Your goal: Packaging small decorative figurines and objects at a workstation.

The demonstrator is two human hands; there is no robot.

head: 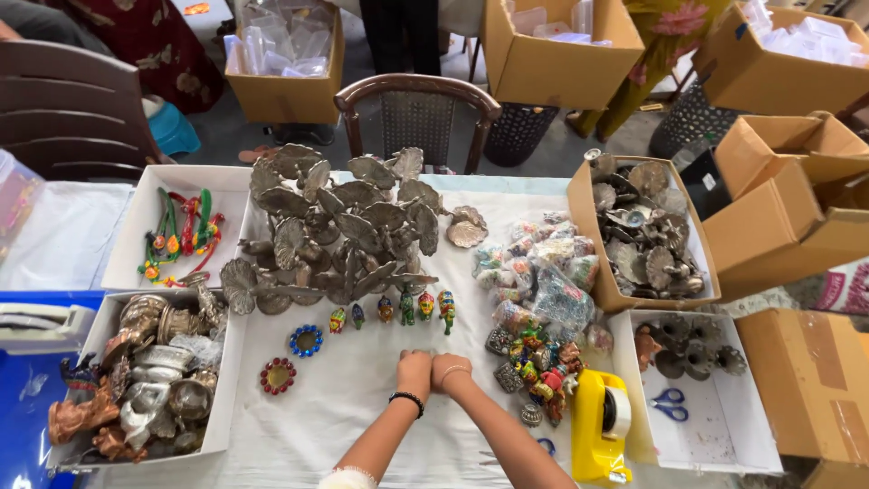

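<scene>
My left hand [415, 368], with a black band at the wrist, and my right hand [446, 369], with a thin bangle, rest side by side on the white cloth [362, 407]. Both are curled into fists that touch each other. No object shows in them. Just beyond the knuckles stands a row of small painted figurines [405, 310]. Further back lies a big pile of metal leaf-shaped plates [344, 226]. Two round jewelled holders [306, 340] lie to the left of my hands.
Bagged colourful trinkets [543, 281], a yellow tape dispenser [599, 426] and blue scissors [668, 405] lie to the right. White trays hold brass figures [145, 371] and coloured ornaments [181, 235]. A cardboard box of metal pieces [643, 235] and a chair [416, 109] stand behind.
</scene>
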